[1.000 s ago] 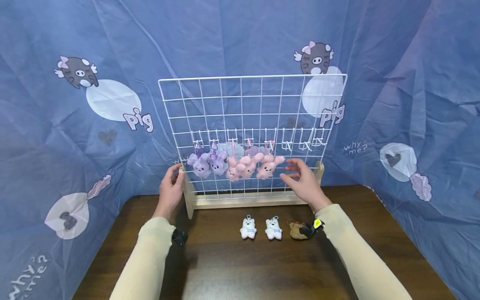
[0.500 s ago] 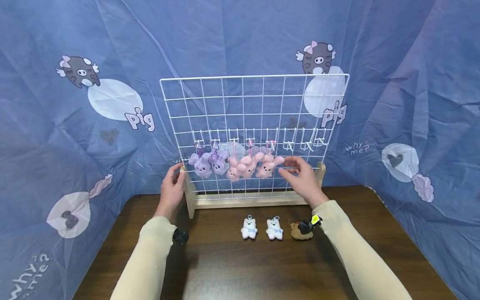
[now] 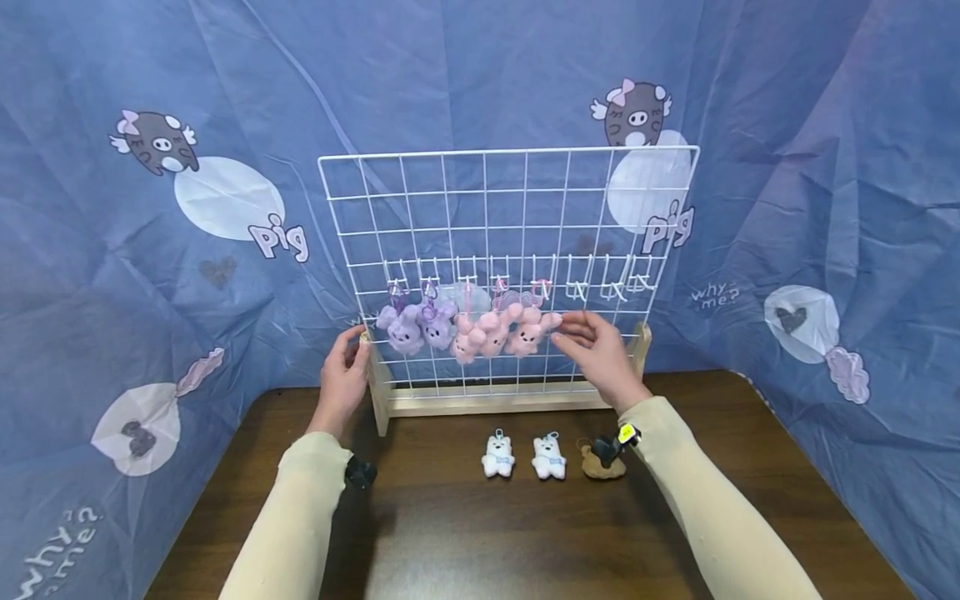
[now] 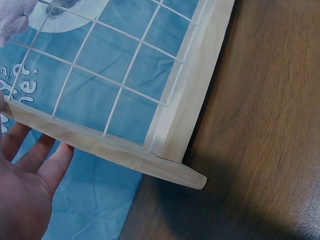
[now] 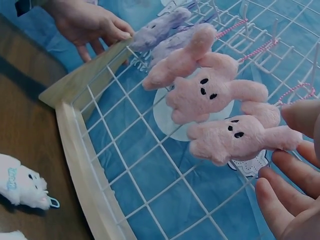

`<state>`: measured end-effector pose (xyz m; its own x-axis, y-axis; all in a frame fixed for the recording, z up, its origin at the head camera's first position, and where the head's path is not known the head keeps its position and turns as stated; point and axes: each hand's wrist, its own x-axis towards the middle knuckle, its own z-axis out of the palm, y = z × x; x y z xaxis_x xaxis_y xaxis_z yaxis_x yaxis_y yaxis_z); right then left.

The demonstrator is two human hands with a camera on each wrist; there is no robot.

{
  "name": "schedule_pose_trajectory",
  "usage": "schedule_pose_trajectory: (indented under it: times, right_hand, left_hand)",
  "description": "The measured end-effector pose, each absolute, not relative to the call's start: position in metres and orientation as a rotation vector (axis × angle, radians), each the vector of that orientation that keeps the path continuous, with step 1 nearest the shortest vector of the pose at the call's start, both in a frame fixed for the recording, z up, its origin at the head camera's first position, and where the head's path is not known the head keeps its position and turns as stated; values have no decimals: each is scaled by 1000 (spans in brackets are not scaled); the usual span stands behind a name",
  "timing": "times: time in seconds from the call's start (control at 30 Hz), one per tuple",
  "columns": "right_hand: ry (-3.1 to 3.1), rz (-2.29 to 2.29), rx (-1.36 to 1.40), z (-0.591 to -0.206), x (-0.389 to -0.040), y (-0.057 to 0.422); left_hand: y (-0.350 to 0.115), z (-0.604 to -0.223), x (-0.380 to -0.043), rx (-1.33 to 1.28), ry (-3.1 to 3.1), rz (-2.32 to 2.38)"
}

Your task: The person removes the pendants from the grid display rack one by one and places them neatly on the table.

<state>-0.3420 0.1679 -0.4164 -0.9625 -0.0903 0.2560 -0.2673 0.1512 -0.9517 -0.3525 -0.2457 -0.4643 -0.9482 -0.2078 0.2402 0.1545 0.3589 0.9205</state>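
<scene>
Since the earlier frame, the right hand (image 3: 602, 354) has come left to meet the rightmost pink plush toy (image 3: 525, 336), which now sits closer to its pink neighbour (image 3: 495, 331). We see fingertips at the toy's long ear; we cannot tell whether they pinch it or only push. We judge this a small adjustment to the hanging row, with the toy's loop still on its hook.

The left hand (image 3: 343, 379) grips the wooden side post (image 3: 379, 396) of the stand, thumb in front and fingers behind.

Between the hands, a white wire grid (image 3: 525, 152) carries three pink toys and two purple plush toys (image 3: 403, 335), with further hooks (image 3: 576, 291) to the right.

On the brown worktop (image 3: 480, 542) in front lie two white bear toys (image 3: 498, 457) and a brown plush toy (image 3: 606, 471), partly covered by the wrist camera. Blue fabric (image 3: 510, 75) printed with pigs surrounds everything.
</scene>
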Motion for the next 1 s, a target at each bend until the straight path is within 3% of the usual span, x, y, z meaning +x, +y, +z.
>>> schedule_pose_trajectory:
  times: [0.4, 1.0]
  right_hand:
    - [-2285, 1953, 306, -409, -344, 156]
    - [-2368, 1814, 472, -420, -347, 144]
  left_hand:
    - [-247, -461, -353, 42, -2309, -1623]
    - [-246, -464, -351, 42, -2312, -1611]
